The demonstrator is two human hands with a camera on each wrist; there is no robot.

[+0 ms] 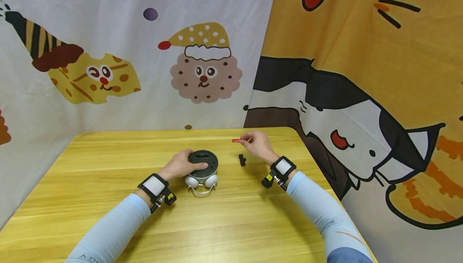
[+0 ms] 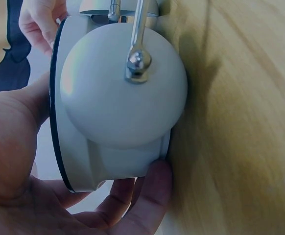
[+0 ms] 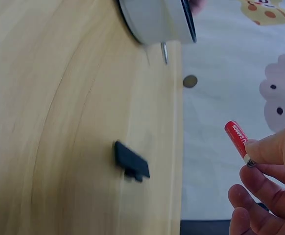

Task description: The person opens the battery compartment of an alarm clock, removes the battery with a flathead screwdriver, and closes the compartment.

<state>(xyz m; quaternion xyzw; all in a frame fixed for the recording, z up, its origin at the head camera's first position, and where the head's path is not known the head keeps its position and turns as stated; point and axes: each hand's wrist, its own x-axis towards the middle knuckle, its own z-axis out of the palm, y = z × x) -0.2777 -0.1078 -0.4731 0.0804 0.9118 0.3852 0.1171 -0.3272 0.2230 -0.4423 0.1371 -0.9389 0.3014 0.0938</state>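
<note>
A white twin-bell alarm clock (image 1: 210,158) lies on its front with its black back facing up, bells and wire handle toward the person. My left hand (image 1: 178,164) grips it from the left, thumb over the back and fingers curled round the side. One rounded white bell (image 2: 118,93) fills much of the left wrist view. My right hand (image 1: 257,145) pinches a red battery (image 3: 236,138) between thumb and fingertips, held above the table's far right part. Below that hand a small black cover (image 1: 242,160) lies on the wood, right of the clock.
The yellow wooden table (image 1: 202,231) ends at a far edge just beyond both hands. Behind it hangs a white cloth (image 1: 126,22) with cartoon prints, and an orange cartoon cloth (image 1: 347,42) hangs at the right. Each wrist wears a strapped camera.
</note>
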